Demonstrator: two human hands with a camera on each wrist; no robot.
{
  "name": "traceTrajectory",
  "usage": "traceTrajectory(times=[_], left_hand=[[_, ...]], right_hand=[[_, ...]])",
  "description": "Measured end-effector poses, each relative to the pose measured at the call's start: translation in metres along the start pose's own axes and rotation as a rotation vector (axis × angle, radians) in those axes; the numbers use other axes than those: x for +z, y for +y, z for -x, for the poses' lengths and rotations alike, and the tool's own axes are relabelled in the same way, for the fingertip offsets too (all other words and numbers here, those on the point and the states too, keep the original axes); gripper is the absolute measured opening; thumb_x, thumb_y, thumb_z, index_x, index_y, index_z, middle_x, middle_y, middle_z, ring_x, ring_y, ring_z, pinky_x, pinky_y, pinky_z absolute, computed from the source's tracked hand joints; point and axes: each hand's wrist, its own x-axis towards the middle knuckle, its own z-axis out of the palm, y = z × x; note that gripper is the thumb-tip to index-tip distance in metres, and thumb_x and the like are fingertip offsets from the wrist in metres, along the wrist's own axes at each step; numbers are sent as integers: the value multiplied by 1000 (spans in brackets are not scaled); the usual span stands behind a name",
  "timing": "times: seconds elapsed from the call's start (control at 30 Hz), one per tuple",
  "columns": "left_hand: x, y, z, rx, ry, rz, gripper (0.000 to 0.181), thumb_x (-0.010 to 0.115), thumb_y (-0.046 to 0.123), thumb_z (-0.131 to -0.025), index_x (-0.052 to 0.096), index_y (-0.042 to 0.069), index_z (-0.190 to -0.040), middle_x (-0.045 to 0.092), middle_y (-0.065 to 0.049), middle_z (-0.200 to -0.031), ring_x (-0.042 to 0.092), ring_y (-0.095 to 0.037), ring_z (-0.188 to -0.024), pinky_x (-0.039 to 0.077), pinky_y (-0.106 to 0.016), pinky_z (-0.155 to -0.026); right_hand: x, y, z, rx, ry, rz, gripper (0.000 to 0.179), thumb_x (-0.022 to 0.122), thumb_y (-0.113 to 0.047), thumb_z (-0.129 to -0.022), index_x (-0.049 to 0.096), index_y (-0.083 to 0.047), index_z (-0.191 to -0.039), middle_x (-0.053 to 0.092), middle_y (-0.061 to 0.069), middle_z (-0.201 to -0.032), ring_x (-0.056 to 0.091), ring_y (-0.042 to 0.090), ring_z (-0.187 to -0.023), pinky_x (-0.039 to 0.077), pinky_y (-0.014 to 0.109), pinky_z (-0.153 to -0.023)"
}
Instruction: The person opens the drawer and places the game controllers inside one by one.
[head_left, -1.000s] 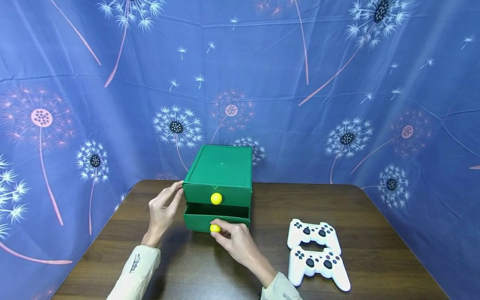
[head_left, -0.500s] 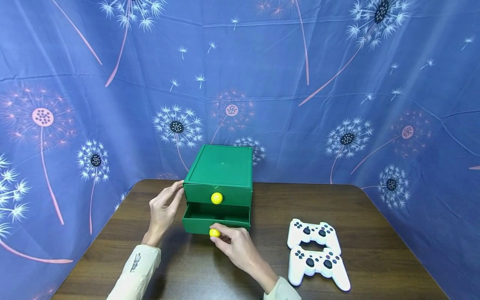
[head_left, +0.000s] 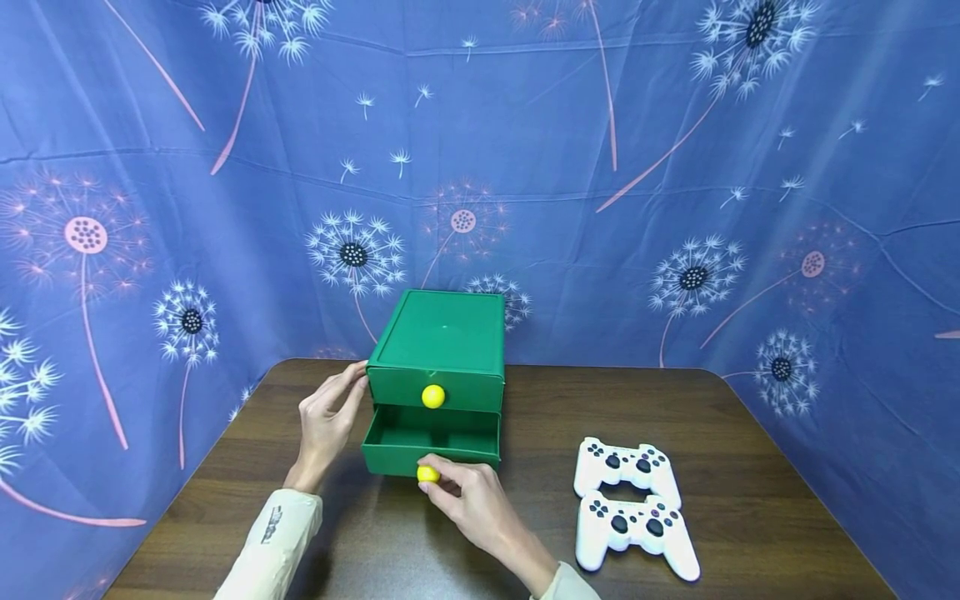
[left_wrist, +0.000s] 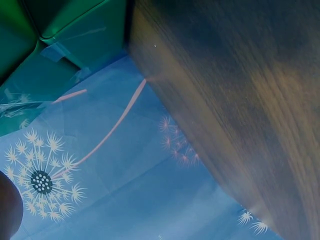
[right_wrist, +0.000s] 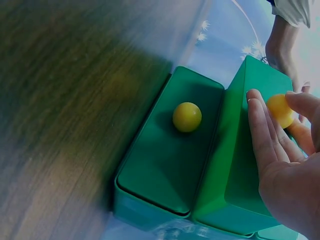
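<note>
A green two-drawer box [head_left: 442, 333] stands toward the back of the table. Its upper drawer [head_left: 472, 392] is closed and bears a round yellow knob [head_left: 432, 396]. The lower drawer [head_left: 386, 460] is pulled partly out, and bare green plastic shows inside it. My right hand [head_left: 480, 504] pinches the yellow knob [right_wrist: 281, 111] of that lower drawer between thumb and fingers. At the box's left front edge, my left hand [head_left: 324, 421] touches the side with extended fingers; its fingertips are partly hidden. The left wrist view shows the box's taped green side [left_wrist: 85, 40].
Two white game controllers [head_left: 637, 537] lie one before the other to the right of the box. The brown wooden table [head_left: 750, 467] ends at a blue dandelion-print cloth [head_left: 562, 275] hanging behind and on both sides.
The lower drawer has slid farther out toward me, with my right hand on its knob. My left hand stays in place against the box.
</note>
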Motion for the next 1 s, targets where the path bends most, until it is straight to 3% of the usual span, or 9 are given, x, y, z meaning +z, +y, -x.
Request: traceTrajectory(times=[0.4,0.67,1.0], left_hand=[[-1,0,1,-1,-1,2,42,76,-27,-75,75,-8,-113,77,-18,-103,73,-22,-91,52,-14,-88],[0,0,0,8,3,5,44,74,-30,-72,75,-10,-112,77,-19,-102,72,-28,-88,53,-14,-88],[1,0,1,-3,6,12,42,75,-29,-75,75,-11,-112,77,-19,-103,72,-21,-93,53,-14,-89]], right_hand=[[1,-2,5,-29,-1,0,21,77,-12,-96,74,-13,-117,73,-7,-91,59,-6,-73,52,10,-66],[1,-4,8,-58,-8,-4,22,76,-10,-96,74,-11,-117,71,-6,-87,57,-8,-72,52,9,-64],[1,-9,13,-70,-3,-9,22,76,-9,-96,74,-10,-118,73,-4,-88,58,-9,-73,52,9,-65]])
